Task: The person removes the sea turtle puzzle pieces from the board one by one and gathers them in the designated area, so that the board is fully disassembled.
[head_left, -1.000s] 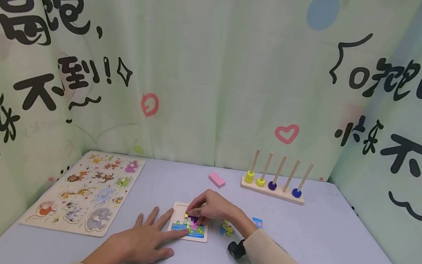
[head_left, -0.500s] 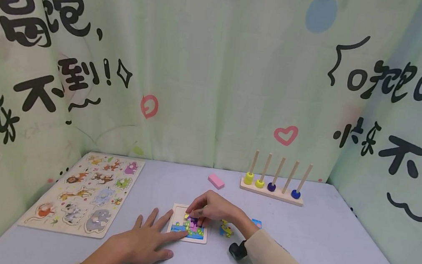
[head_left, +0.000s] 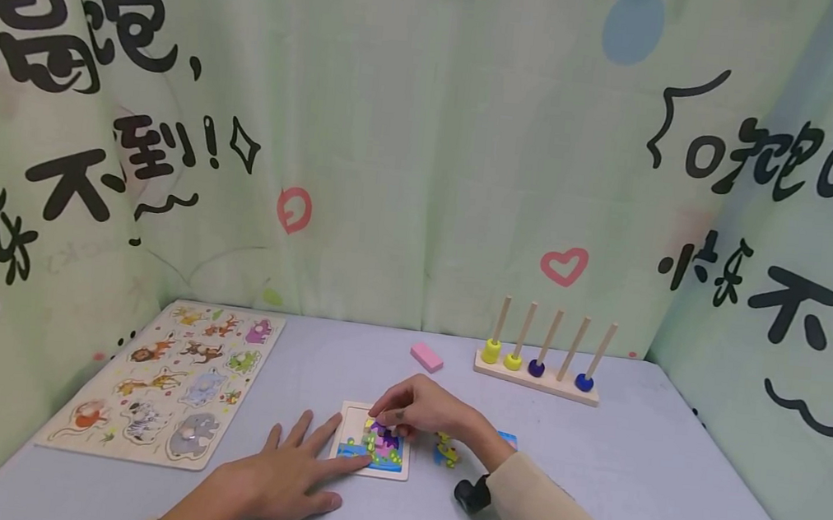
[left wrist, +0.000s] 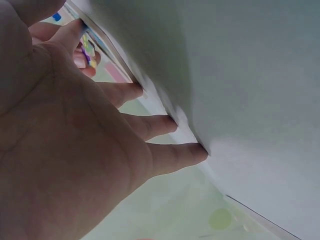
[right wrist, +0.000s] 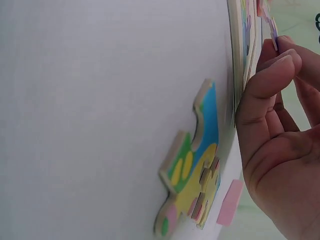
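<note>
A small jigsaw puzzle in a pale wooden frame [head_left: 345, 411] lies on the table, its lower part filled with blue, green and purple pieces. My left hand [head_left: 286, 476] is spread flat beside it, with a fingertip on its lower pieces; in the left wrist view the straight fingers [left wrist: 160, 125] touch down at the frame's edge and the tabletop. Over the puzzle, my right hand [head_left: 422, 409] pinches a puzzle piece [right wrist: 273, 33] with purple on it between thumb and fingers. That piece is tilted, and the fingers partly hide it in the head view.
Loose puzzle pieces [right wrist: 192, 170] lie right of the frame, and a blue piece [head_left: 507, 439] shows behind the right wrist. A pink block [head_left: 426, 357] and a peg stand with beads [head_left: 536, 378] are farther back. At left lies a large animal board [head_left: 167, 387].
The right hand has shifted slightly, and the purple-marked piece in its fingers has turned so more purple shows. The left hand has stayed in place.
</note>
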Demonstrator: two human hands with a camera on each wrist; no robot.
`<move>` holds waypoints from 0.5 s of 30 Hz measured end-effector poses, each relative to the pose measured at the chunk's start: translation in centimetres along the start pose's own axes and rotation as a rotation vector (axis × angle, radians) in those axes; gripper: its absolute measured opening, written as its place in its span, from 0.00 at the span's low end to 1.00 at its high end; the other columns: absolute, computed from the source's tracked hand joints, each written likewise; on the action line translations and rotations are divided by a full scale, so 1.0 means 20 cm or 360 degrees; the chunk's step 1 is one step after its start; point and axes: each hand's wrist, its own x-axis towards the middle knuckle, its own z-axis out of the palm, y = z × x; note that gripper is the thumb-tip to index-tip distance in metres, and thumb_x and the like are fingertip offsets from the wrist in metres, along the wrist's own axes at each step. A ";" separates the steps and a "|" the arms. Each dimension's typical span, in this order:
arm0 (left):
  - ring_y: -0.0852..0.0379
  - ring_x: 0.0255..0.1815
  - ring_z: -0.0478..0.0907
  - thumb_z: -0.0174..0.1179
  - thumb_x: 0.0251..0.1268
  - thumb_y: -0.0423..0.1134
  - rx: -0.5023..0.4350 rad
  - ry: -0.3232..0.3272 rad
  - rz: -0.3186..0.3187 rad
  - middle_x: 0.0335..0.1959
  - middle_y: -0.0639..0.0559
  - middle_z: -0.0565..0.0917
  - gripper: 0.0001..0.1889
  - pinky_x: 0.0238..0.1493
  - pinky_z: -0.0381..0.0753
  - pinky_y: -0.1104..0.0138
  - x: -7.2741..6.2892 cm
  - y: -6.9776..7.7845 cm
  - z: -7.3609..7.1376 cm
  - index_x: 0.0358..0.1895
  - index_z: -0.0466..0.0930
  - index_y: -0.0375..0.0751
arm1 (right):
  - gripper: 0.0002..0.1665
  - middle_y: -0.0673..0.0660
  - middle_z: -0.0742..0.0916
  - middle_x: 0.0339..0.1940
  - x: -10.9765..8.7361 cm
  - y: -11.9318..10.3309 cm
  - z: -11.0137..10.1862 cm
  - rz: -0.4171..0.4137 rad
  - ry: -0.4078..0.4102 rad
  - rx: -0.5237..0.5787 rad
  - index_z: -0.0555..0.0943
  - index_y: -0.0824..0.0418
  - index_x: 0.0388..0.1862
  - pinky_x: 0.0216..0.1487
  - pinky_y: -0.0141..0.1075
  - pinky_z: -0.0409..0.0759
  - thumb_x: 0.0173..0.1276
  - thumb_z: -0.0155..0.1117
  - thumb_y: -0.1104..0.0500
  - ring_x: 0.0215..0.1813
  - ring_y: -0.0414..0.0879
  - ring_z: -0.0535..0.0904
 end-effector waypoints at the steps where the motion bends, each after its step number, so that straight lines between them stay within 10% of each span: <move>1: 0.23 0.87 0.45 0.59 0.75 0.63 -0.0001 -0.0005 -0.0005 0.90 0.45 0.51 0.28 0.77 0.50 0.22 0.00 0.00 0.00 0.75 0.65 0.89 | 0.09 0.50 0.90 0.37 0.00 0.00 0.00 -0.0005 0.0000 0.0002 0.91 0.59 0.50 0.33 0.29 0.76 0.76 0.68 0.62 0.28 0.40 0.76; 15: 0.23 0.87 0.45 0.59 0.75 0.63 -0.0005 0.0027 0.0027 0.89 0.44 0.51 0.29 0.76 0.50 0.22 -0.01 0.00 0.00 0.76 0.64 0.88 | 0.09 0.51 0.90 0.39 -0.12 0.06 -0.08 0.0058 -0.0002 -0.0006 0.92 0.58 0.50 0.33 0.30 0.74 0.76 0.69 0.59 0.28 0.41 0.75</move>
